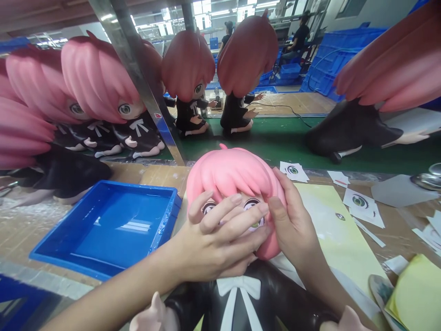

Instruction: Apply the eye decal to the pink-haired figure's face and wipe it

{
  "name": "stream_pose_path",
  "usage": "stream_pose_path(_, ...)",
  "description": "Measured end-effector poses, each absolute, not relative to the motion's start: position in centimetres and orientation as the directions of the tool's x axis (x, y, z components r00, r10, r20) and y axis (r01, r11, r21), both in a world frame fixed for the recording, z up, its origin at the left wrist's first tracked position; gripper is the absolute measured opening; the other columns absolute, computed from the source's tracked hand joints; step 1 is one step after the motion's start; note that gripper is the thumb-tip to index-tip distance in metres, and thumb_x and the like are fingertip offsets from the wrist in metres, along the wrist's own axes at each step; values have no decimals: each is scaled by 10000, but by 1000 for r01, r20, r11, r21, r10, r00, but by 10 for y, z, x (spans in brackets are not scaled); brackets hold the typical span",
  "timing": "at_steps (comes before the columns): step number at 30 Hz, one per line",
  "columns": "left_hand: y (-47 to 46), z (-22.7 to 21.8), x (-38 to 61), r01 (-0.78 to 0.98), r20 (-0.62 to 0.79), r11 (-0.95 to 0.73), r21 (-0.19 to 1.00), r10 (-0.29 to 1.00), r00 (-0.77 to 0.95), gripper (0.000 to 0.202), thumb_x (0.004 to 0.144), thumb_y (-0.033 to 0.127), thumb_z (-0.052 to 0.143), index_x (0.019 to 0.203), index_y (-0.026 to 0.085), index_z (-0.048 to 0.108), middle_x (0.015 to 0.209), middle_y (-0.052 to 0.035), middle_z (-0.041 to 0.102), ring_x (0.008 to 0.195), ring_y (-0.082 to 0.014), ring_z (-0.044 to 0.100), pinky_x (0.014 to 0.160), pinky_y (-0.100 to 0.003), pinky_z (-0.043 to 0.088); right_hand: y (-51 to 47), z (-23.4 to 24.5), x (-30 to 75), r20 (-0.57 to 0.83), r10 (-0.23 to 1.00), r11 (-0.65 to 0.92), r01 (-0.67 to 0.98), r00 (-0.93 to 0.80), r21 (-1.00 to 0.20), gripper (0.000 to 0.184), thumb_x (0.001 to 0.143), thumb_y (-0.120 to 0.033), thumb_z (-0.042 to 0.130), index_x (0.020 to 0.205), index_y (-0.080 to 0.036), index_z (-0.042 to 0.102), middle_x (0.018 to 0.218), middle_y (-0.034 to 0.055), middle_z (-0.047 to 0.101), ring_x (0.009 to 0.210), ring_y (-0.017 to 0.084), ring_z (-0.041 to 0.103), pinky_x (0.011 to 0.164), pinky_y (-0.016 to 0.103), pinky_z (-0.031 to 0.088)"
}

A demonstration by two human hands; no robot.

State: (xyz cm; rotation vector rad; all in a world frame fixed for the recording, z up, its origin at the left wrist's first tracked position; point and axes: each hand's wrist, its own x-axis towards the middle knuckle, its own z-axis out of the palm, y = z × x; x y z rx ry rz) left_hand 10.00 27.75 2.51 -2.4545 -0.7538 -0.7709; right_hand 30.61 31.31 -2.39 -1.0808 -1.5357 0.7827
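We start with the pink-haired figure (231, 177). It sits at the near edge of the bench, right in front of us, with its head at the middle of our view and its black dress with white bow running off the bottom edge.

Our left hand (213, 241) lies over its face. The fingers are fanned and slightly bent across both eyes, and the thumb is tucked under the chin, so the hand clasps the head. Our right hand (292, 223) rests against the head at 3 o'clock. Its fingers are straight and together, flat on the hair, and its thumb presses beside the eye. It grips nothing.

At 9 o'clock a blue tray (103, 227) stands just beside the head, its corner near our left wrist. At 3 to 4 o'clock a pale yellow sheet (341, 239) runs under our right forearm. Eye decals on white paper lie at 1 o'clock (293, 171) and 2 o'clock (362, 203), with paper scraps scattered out to the right edge. A yellow pad (418, 294) sits at 4 o'clock in the corner.

At 12 o'clock a strip of green mat (275, 138) lies bare. Beyond it, two finished figures (213, 78) sit side by side. More figures (99, 87) crowd the 10 o'clock side behind a slanting metal post (138, 78). A large tilted figure (379, 92) fills the 2 o'clock corner. Stacked blue crates (330, 59) and a seated person (299, 34) are well apart at the back.
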Motion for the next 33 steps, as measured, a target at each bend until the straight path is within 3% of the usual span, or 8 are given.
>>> stream_pose_path(3, 271, 20, 87, 678, 699, -730, -86, 441, 563, 408, 938, 367, 643, 1334, 274, 682, 1474, -85, 531, 1382, -300, 400, 1275, -473, 244, 313, -22, 308, 334, 942, 330, 218, -20, -918, 593, 1050, -587, 606, 1556, -308, 472, 1595, 32, 462, 1483, 258, 429, 1200, 378, 468)
stream_pose_path(6, 262, 9, 72, 757, 721, -577, 306, 660, 211, 551, 986, 324, 612, 1520, 273, 485, 1606, -119, 389, 1515, -309, 345, 1264, -494, 321, 312, -19, 309, 284, 959, 279, 193, -1, -941, 592, 1025, -604, 644, 1533, -343, 491, 1569, 14, 494, 1443, 254, 482, 1141, 346, 525)
stream_pose_path(9, 257, -1, 67, 630, 443, -313, 711, 895, -56, 584, 1065, 392, 503, 1616, 318, 323, 1662, -111, 350, 1579, -302, 305, 1287, -540, 312, 312, -14, 309, 224, 974, 221, 205, -7, -953, 648, 982, -633, 692, 1520, -330, 496, 1549, 25, 512, 1429, 269, 498, 1119, 363, 546)
stream_pose_path(11, 258, -3, 72, 503, 275, -201, 841, 958, -77, 599, 1079, 482, 458, 1632, 323, 289, 1679, -110, 350, 1585, -302, 318, 1294, -537, 322, 313, -11, 310, 200, 980, 199, 219, -16, -955, 736, 920, -664, 749, 1512, -312, 490, 1541, 48, 515, 1425, 302, 498, 1104, 407, 562)
stream_pose_path(15, 262, 2, 83, 408, 245, -199, 891, 968, -63, 668, 1054, 542, 506, 1637, 310, 276, 1693, -111, 352, 1587, -303, 334, 1305, -506, 332, 314, -6, 310, 176, 984, 177, 223, -27, -959, 881, 790, -698, 846, 1487, -303, 479, 1539, 80, 498, 1430, 374, 473, 1093, 514, 563)
stream_pose_path(20, 261, 0, 85, 356, 219, -174, 918, 972, -90, 702, 1035, 555, 550, 1634, 328, 261, 1693, -101, 348, 1592, -296, 330, 1297, -486, 357, 306, 4, 304, 95, 995, 94, 204, -7, -974, 833, 852, -629, 826, 1515, -312, 434, 1580, 62, 435, 1439, 349, 445, 1223, 582, 418)
stream_pose_path(28, 260, -1, 88, 321, 191, -143, 936, 974, -121, 681, 1026, 569, 568, 1602, 324, 298, 1684, -94, 357, 1577, -286, 346, 1295, -506, 350, 311, -6, 308, 93, 995, 95, 133, -21, -987, 842, 775, -663, 862, 1476, -401, 476, 1543, 22, 480, 1415, 405, 464, 1201, 676, 412)
stream_pose_path(33, 266, 1, 92, 300, 148, -82, 950, 968, -204, 685, 984, 636, 604, 1533, 307, 360, 1615, -103, 431, 1520, -307, 416, 1243, -527, 400, 309, -10, 308, 129, 991, 134, 130, -42, -982, 791, 890, -735, 718, 1531, -360, 446, 1581, 32, 447, 1443, 397, 437, 1261, 651, 334)
